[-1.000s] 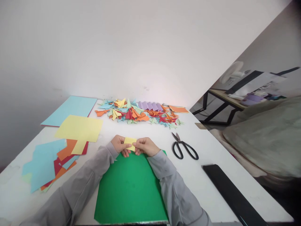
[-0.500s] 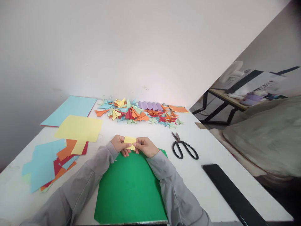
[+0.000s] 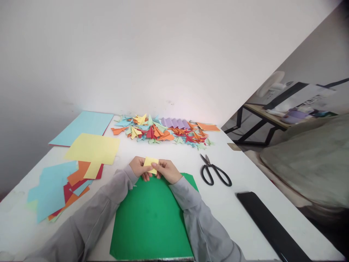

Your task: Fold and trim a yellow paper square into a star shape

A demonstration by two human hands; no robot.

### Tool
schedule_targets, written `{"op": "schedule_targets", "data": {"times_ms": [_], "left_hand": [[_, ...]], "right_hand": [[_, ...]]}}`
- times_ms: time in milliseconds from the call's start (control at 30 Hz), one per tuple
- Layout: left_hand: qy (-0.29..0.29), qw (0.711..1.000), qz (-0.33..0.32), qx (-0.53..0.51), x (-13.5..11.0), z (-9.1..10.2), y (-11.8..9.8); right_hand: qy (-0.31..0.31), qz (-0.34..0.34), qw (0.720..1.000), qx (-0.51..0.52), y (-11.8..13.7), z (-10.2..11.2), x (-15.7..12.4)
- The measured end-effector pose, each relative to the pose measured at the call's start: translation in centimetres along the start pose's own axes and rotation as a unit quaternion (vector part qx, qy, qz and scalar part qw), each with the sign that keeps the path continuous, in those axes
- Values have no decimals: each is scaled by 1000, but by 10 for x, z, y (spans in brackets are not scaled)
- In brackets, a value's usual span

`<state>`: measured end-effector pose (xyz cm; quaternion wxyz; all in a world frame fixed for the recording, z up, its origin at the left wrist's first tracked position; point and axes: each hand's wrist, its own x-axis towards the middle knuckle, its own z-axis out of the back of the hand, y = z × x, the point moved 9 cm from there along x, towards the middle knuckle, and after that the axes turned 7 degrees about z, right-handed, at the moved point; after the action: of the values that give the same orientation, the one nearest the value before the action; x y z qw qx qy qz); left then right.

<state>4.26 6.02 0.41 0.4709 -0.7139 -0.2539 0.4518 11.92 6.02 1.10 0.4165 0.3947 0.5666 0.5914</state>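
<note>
A small piece of yellow paper [image 3: 151,161] is held up between my two hands, over the far edge of a green mat [image 3: 152,222]. My left hand [image 3: 139,167] pinches its left side, thumb in front and fingers behind. On the right side, my right hand [image 3: 168,170] grips the paper, its thumb lying across the lower front near the left thumb. Fingers of both hands are partly hidden behind the paper. Beyond the hands lies a heap of small folded paper planes [image 3: 155,133] in several colours, with a pleated purple paper [image 3: 175,123] at its back.
Black-handled scissors [image 3: 215,171] lie open right of my hands, with a long black object [image 3: 269,222] nearer the right edge. Blue paper [image 3: 84,127], a yellow sheet [image 3: 94,147] and coloured scraps [image 3: 54,189] spread on the left. Orange paper [image 3: 208,127] lies at the back right.
My right thumb has slid slightly left across the front of the yellow paper. Both hands still hold it in nearly the same place. The whole view has shifted a little.
</note>
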Motion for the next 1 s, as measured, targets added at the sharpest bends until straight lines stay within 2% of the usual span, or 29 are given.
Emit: {"op": "schedule_targets", "data": {"times_ms": [233, 333, 433, 600, 800, 1000], "left_hand": [[29, 999, -20, -36, 2, -5, 0], [53, 997, -16, -53, 3, -8, 1], [73, 996, 5, -56, 4, -11, 4], [71, 996, 14, -55, 5, -10, 8], [61, 996, 11, -57, 5, -11, 8], [87, 992, -11, -91, 4, -17, 3]], "right_hand": [[-6, 60, 998, 21, 8, -5, 1], [-3, 50, 997, 50, 5, -6, 2], [-31, 33, 997, 58, -1, 0, 4], [-70, 20, 996, 52, -3, 8, 3], [-6, 46, 999, -1, 8, -4, -1], [-16, 67, 997, 32, 14, -3, 1]]}}
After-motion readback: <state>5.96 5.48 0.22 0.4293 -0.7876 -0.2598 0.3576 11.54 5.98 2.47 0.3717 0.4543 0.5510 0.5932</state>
